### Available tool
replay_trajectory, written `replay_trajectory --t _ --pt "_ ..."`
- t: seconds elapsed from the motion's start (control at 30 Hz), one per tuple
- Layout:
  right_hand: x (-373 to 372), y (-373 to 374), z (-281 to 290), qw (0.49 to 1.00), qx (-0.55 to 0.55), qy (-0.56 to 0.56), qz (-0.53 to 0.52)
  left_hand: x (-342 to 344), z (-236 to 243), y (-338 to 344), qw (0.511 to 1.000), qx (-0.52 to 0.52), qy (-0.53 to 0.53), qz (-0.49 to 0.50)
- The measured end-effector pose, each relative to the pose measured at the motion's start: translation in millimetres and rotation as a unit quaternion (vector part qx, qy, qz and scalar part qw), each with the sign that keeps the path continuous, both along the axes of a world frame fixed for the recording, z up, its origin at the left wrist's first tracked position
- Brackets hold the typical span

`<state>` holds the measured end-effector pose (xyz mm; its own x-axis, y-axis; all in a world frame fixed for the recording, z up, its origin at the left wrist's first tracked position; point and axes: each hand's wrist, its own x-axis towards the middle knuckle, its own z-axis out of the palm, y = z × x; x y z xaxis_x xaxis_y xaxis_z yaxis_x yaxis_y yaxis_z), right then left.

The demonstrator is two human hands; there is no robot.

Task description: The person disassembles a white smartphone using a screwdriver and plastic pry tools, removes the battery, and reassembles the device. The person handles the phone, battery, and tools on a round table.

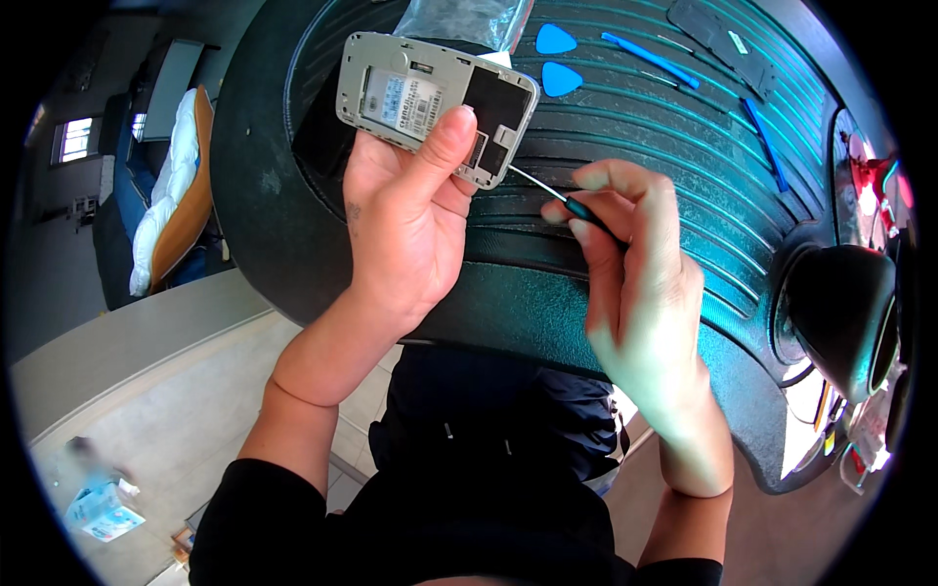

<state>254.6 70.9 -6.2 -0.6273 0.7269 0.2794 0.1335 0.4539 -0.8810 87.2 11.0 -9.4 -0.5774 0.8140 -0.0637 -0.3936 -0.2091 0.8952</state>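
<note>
The left hand (405,225) grips the opened mobile phone (440,103), its inner back exposed, above the ridged black work surface (684,176); the right hand (645,264), apart from the left, pinches a slim screwdriver (576,207) with its tip at the phone's near right corner. Excess side force could make the tip slip and scratch the casing. The left fingers behind the phone are hidden, and exact tip contact is unclear.
</note>
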Motion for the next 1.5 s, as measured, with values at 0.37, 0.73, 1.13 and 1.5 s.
replay_trajectory --t 0.37,0.73,1.13,1.5 --pt "3 5 6 0.999 0.022 -0.02 -0.014 4 -3 1 0.999 0.026 0.025 -0.017" --pt "3 4 3 0.997 0.041 0.012 -0.058 2 -6 3 1.0 0.01 0.011 -0.005" --pt "1 1 3 0.998 0.031 0.013 -0.059 3 -6 5 1.0 0.012 -0.016 -0.011" --pt "3 1 -1 0.997 0.044 -0.039 -0.058 7 -10 5 1.0 0.015 -0.002 -0.006"
